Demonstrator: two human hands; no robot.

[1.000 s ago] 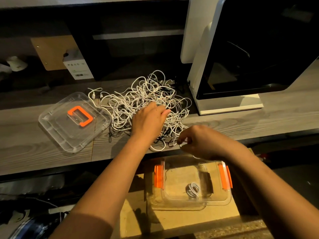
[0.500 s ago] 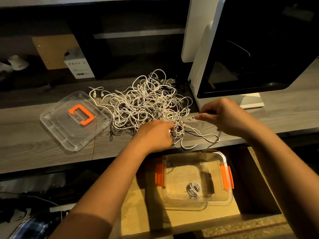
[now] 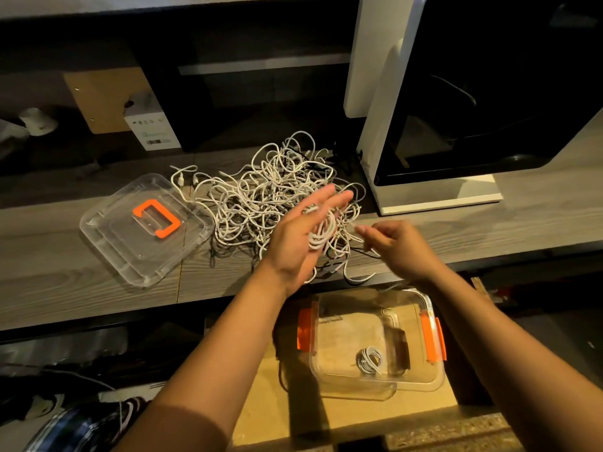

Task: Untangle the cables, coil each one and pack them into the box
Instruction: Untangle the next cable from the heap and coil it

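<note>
A heap of tangled white cables (image 3: 257, 197) lies on the grey wooden desk (image 3: 65, 288). My left hand (image 3: 290, 243) is raised over the heap's near edge with straight fingers, and loops of one white cable (image 3: 322, 230) are wound round it. Just to its right, my right hand (image 3: 403, 247) pinches the free end of that cable. Below the desk edge stands the clear box (image 3: 435, 381) with orange clips, holding one coiled white cable (image 3: 368, 359).
The box's clear lid (image 3: 107, 243) with an orange handle (image 3: 156, 218) lies on the desk left of the heap. A white-framed machine with a dark window (image 3: 437, 197) stands at the right rear. A small white carton (image 3: 151, 128) sits behind.
My left hand has lifted off the heap and opened, now with cable loops round it. My right hand has come back left and lower, near the left hand.
</note>
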